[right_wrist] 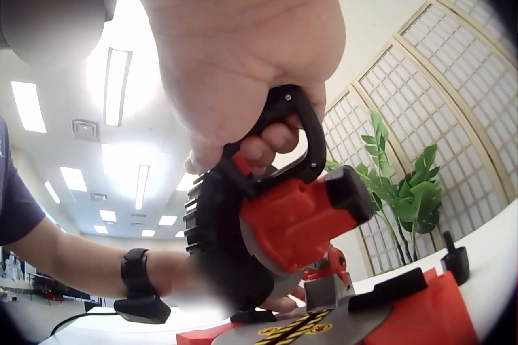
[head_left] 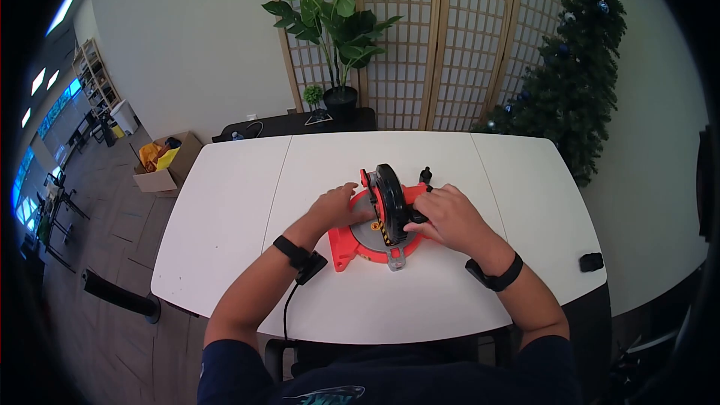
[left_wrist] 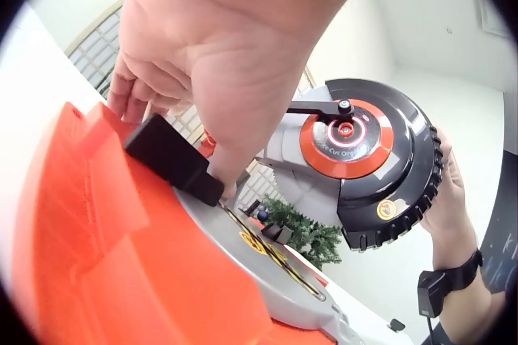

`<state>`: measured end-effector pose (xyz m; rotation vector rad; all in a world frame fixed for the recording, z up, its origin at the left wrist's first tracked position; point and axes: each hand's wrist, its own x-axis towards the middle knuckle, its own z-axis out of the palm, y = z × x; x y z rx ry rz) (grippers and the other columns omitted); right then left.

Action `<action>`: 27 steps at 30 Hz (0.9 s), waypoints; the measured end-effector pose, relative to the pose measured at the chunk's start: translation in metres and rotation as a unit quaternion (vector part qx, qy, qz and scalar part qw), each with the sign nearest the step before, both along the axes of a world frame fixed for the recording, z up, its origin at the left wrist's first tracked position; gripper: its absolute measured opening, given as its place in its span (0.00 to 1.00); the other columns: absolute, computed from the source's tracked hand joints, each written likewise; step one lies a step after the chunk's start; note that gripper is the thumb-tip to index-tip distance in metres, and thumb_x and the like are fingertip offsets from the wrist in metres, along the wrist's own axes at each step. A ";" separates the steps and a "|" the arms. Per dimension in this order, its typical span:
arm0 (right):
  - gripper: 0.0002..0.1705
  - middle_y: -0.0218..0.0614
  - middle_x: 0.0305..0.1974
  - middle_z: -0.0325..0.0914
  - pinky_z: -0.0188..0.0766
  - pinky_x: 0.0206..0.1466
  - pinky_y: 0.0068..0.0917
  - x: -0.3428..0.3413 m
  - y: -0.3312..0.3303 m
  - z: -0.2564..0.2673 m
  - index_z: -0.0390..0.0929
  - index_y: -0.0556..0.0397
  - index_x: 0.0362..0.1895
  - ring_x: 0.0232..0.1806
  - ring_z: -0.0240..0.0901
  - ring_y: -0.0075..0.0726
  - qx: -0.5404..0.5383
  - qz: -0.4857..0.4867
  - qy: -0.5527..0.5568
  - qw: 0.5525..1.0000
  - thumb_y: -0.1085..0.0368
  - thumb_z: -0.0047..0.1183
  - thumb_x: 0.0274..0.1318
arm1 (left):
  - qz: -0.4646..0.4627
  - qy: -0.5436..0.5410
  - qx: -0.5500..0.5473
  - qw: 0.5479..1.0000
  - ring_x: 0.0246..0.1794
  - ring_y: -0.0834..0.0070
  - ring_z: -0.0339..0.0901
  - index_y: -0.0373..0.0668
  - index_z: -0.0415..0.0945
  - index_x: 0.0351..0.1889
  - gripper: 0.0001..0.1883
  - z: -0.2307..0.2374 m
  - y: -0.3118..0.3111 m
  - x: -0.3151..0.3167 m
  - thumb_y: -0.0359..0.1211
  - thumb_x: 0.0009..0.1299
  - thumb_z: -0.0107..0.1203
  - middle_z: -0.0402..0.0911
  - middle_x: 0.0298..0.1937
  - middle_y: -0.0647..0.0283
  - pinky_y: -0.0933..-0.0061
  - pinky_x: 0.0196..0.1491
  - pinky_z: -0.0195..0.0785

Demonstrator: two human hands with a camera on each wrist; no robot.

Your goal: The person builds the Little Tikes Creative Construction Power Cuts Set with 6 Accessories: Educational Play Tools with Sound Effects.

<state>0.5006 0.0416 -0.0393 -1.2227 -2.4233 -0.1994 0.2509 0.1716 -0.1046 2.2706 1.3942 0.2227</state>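
So there's a big white table (head_left: 217,217) running under both hands, with a red and black toy-looking miter saw (head_left: 388,199) sitting on it right between the left hand (head_left: 330,208) and the right hand (head_left: 454,217). Progress-wise, I'd say the saw is pretty much put together: the round black blade guard (left_wrist: 405,126) is joined on, and from the left wrist side it sits up off the grey round plate (head_left: 366,236) below the hands. My guess is that working the head up and down is the step in hand; how much is left, or which way it's headed, I can't tell.

Pose: right palm comes in from above, wrist bent, fingers curled through the black handle (right_wrist: 312,135), so that's a proper grip. Left hand arches over the near-left part of the base, thumb next to a black fence piece (left_wrist: 174,159) and fingers reaching over the far side. Can't tell if it's actually clamping or just resting there.

Smallest bit: a stubby black part (right_wrist: 456,260) standing on the table just beyond the right hand.
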 end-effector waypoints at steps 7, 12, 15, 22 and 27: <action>0.25 0.37 0.34 0.75 0.67 0.48 0.35 -0.001 -0.011 -0.021 0.72 0.54 0.37 0.38 0.76 0.41 -0.010 0.001 -0.023 1.000 0.46 0.65 0.54 | -0.093 0.061 0.013 0.994 0.67 0.52 0.70 0.33 0.63 0.69 0.60 0.002 -0.024 -0.002 0.63 0.46 0.74 0.74 0.64 0.46 0.59 0.69 0.62; 0.26 0.37 0.31 0.72 0.65 0.46 0.37 0.000 -0.014 -0.042 0.70 0.53 0.35 0.35 0.73 0.43 0.012 0.023 0.001 1.000 0.47 0.68 0.50 | -0.107 0.086 0.036 0.990 0.75 0.49 0.61 0.30 0.54 0.74 0.71 -0.004 -0.028 -0.003 0.63 0.39 0.77 0.64 0.73 0.43 0.54 0.75 0.52; 0.27 0.37 0.32 0.72 0.65 0.46 0.36 0.000 -0.015 -0.044 0.70 0.53 0.35 0.36 0.73 0.44 0.017 0.019 0.000 1.000 0.46 0.68 0.49 | -0.124 0.103 0.052 0.986 0.75 0.47 0.60 0.30 0.52 0.75 0.74 -0.006 -0.031 -0.004 0.64 0.37 0.78 0.62 0.74 0.41 0.52 0.75 0.52; 0.26 0.37 0.33 0.73 0.65 0.47 0.36 0.001 -0.013 -0.038 0.71 0.53 0.36 0.37 0.73 0.43 0.009 0.019 -0.016 1.000 0.47 0.68 0.50 | -0.118 0.077 0.085 0.986 0.75 0.46 0.60 0.29 0.51 0.74 0.77 -0.016 -0.031 -0.007 0.61 0.31 0.81 0.62 0.73 0.39 0.49 0.75 0.53; 0.24 0.35 0.33 0.74 0.65 0.49 0.35 0.002 -0.010 -0.026 0.72 0.52 0.36 0.39 0.74 0.40 0.012 0.009 -0.018 1.000 0.47 0.66 0.52 | -0.111 0.059 0.080 0.989 0.75 0.45 0.60 0.30 0.52 0.75 0.77 -0.017 -0.032 -0.007 0.59 0.30 0.83 0.62 0.73 0.40 0.50 0.75 0.53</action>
